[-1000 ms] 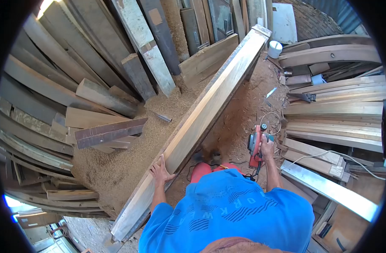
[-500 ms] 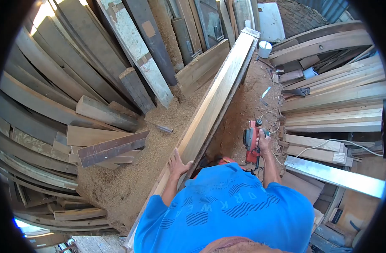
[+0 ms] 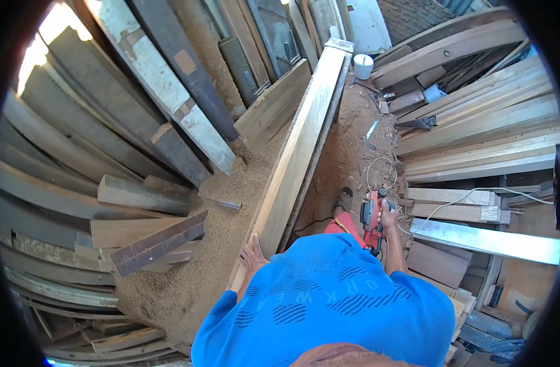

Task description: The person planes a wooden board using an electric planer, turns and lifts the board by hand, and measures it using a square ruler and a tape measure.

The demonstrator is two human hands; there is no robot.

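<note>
A long wooden plank [image 3: 299, 153] lies on a narrow bench running away from me. My left hand [image 3: 252, 258] rests on its near part, fingers spread across the top towards the left edge. On the right, my right hand [image 3: 388, 216] is closed around the handle of a red electric hand planer [image 3: 371, 221]. The planer is held beside the plank, apart from it, above the floor. A cord trails from the tool; part of its rear lies behind my blue shirt.
Sawdust and shavings [image 3: 163, 287] cover the ground left of the bench. Boards lean at the left, and stacked timber [image 3: 475, 144] lines the right. A white bucket [image 3: 363, 66] stands by the bench's far end. A metallic bar [image 3: 488, 240] juts in from the right.
My view has shifted, and my left hand has slid back along the plank towards me. The planer has come nearer my body, still in my right hand. A foot now shows beside the bench.
</note>
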